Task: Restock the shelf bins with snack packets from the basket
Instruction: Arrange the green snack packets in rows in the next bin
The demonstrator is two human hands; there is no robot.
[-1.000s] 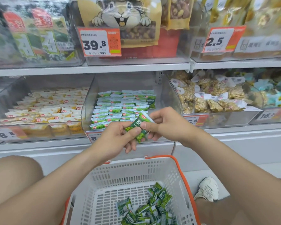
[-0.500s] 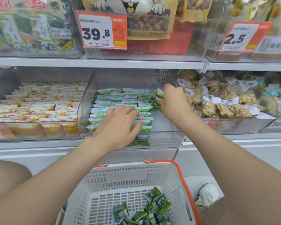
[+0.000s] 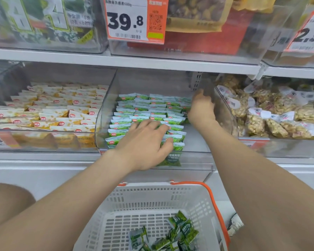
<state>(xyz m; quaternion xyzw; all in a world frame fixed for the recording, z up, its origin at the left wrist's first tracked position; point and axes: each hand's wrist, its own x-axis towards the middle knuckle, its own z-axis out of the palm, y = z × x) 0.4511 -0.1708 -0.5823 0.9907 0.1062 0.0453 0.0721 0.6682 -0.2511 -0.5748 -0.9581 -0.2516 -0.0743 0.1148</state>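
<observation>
**Both hands in the middle bin, basket sitting right below**

So both hands are inside the clear middle bin (image 3: 105,115) on the lower shelf (image 3: 43,158). The left hand (image 3: 145,144) lies flat near the bin's front edge. Its fingers are spread and pretty much straight, pressing down on the rows of green packets (image 3: 143,109), with nothing gripped. One upright packet (image 3: 173,158) stands against the front wall just under that hand, and its print shows through the plastic.

The right hand (image 3: 201,110) is up against the bin's right wall, toward the back right corner, well apart from the left one. Its fingers are blurred and turned away, so I honestly can't tell if it's pinching a packet or just touching the stack.

The green packets sit in overlapping rows across the left and middle of the bin, front to back. A strip of bare floor runs along the right wall near the front.

The white basket (image 3: 152,189) with the orange handle (image 3: 216,205) sits below the shelf, right under that bin. A small heap of loose packets (image 3: 172,234) lies toward its near right corner.

The left bin holds yellow-and-white packets (image 3: 53,109), and the right bin holds clear-wrapped brown snacks (image 3: 272,116). On the upper shelf's front edge are a 39.8 price tag (image 3: 127,20) and a 2.5 price tag (image 3: 310,36). A white shoe (image 3: 236,224) peeks out beside the basket's right edge.
</observation>
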